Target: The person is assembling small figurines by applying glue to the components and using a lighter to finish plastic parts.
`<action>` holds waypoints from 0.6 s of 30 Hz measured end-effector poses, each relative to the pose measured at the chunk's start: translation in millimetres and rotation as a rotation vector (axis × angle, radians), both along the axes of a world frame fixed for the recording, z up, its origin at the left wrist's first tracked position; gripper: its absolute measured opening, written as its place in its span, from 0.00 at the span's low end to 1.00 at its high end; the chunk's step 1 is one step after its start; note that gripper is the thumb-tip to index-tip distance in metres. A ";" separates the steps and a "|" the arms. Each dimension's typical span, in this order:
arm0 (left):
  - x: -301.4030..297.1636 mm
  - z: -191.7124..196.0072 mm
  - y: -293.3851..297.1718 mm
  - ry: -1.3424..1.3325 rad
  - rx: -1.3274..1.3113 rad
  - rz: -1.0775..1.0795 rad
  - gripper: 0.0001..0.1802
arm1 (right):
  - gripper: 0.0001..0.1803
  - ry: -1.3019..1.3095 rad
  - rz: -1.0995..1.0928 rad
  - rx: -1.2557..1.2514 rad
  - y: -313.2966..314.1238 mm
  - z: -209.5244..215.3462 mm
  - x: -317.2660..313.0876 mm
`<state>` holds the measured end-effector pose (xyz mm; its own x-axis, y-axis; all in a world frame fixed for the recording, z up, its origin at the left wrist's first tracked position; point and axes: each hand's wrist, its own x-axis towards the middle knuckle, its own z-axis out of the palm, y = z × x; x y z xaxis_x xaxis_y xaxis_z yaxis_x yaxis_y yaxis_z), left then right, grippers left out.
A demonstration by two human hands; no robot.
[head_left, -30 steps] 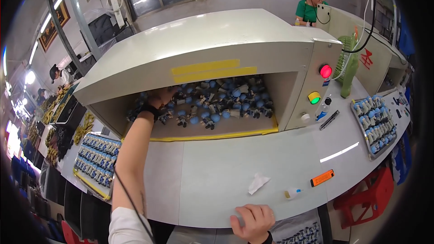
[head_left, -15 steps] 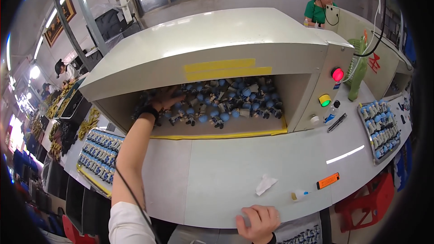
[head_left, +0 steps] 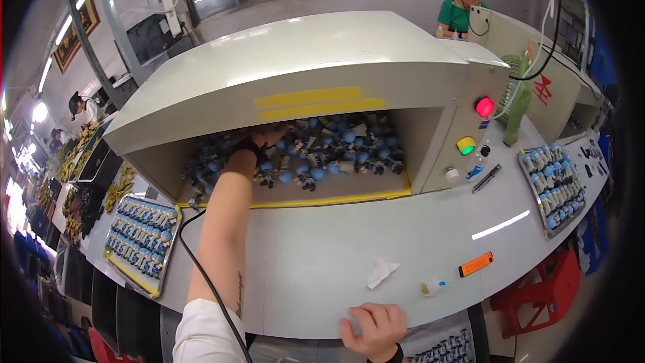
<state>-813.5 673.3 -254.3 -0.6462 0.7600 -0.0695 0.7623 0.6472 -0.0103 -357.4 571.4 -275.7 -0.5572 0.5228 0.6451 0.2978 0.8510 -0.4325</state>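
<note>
The left hand (head_left: pixel 270 136) is deep inside the beige box-shaped machine (head_left: pixel 430 84), toward the left of its opening, amid a loose heap of small figurines (head_left: pixel 349 136) with round blue heads. Its fingers reach to the far right and look partly extended; shade and the heap hide the tips, so I cannot tell whether they grip a figurine. A black band (head_left: pixel 246 144) circles the wrist. The right hand (head_left: pixel 374 328) rests at the near edge of the pale table (head_left: pixel 316 249), fingers half curled, thumb apart from them; whether anything lies under the palm cannot be told.

The heap spreads across the machine's floor, with several figurines lying near the yellow-taped front lip. A black cable (head_left: pixel 195 259) crosses the left forearm.

Far to the right of the right hand are a crumpled white tissue (head_left: pixel 383 273), a small bottle with a blue tip (head_left: pixel 432 288) and an orange block (head_left: pixel 476 265). On the machine's right panel a red light (head_left: pixel 484 107) sits above a green light (head_left: pixel 465 146); just beside the panel stand a bottle (head_left: pixel 478 163) and a black pen (head_left: pixel 486 179).

A left tray (head_left: pixel 156 292) and a right tray (head_left: pixel 553 234) hold rows of blue-headed figurines. A red stool (head_left: pixel 541 301) stands on the near right. On the far right, a person in green (head_left: pixel 454 17) works behind another machine.
</note>
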 end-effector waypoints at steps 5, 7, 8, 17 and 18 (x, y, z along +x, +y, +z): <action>-9.5 0.8 0.1 0.125 -0.139 -0.246 0.31 | 0.09 0.008 -0.064 0.019 -1.9 -14.8 -5.4; -10.1 5.4 -4.9 0.234 -0.183 -0.300 0.31 | 0.07 0.016 -0.089 0.035 -0.5 -12.8 -6.9; -4.4 12.0 -6.2 0.341 -0.224 -0.348 0.31 | 0.07 0.020 -0.092 0.034 -0.6 -11.8 -6.7; 112.6 0.3 92.4 -0.105 0.269 -0.634 0.23 | 0.06 0.051 -0.044 0.038 0.1 -11.6 -4.5; 99.9 -9.7 102.9 -0.058 0.219 -0.598 0.22 | 0.06 0.054 -0.037 0.034 -0.5 -12.0 -6.2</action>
